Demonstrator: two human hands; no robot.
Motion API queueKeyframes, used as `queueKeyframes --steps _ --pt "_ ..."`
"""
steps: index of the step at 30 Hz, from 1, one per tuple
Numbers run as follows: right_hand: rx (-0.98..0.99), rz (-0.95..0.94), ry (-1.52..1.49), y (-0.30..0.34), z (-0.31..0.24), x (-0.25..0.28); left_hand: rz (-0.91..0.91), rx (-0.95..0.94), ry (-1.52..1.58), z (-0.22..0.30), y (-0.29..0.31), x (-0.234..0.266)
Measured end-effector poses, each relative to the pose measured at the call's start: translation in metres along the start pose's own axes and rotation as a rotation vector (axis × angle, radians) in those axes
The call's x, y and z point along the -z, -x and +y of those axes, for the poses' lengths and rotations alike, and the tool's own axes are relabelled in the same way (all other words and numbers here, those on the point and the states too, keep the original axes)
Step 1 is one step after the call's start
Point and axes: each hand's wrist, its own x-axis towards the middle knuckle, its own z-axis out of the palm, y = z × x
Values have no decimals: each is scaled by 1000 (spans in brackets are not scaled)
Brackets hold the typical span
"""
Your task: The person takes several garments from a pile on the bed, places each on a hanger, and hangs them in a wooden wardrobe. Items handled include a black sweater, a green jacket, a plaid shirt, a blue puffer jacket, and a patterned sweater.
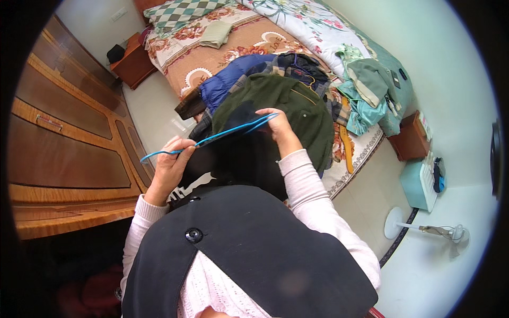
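Observation:
My left hand [172,165] and my right hand [278,129] are both closed on a blue clothes hanger [227,132], which tilts up to the right in front of me. A black garment [233,161] with a white print near its lower left hangs below the hanger. Whether its cloth is pinched in my fingers too, I cannot tell. Just beyond the hanger, a dark green jacket [275,103] lies spread on the bed. A blue puffer jacket [233,79] and plaid clothing lie partly under it.
The bed [180,55] has a brown floral cover, a folded pale cloth [216,34] and a checked pillow [183,11]. Teal and grey-green clothes [366,90] lie at its right edge. A wooden wardrobe [69,132] lines the left; a white fan [395,222] stands right.

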Motion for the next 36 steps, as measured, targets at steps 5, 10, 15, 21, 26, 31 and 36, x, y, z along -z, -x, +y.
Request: queueKeyframes --steps 5,10,15,21,26,31,36 --pt "54 -307 279 25 10 -15 184 328 654 -3 -11 -5" --pt "799 -298 536 78 5 -41 186 297 564 -6 -22 -9" --pt "1438 -50 829 117 -47 -58 -14 159 182 -3 -24 -6" --pt "1477 -290 871 111 -69 -68 -88 40 3 4 -21 -10" --pt "893 -627 683 132 -56 -58 -77 -141 -259 5 -15 -15" --pt "633 -538 294 129 -37 -53 -94 -125 -488 12 -10 -10" --pt "570 -482 154 132 -35 -32 308 -265 -830 11 -9 -10"
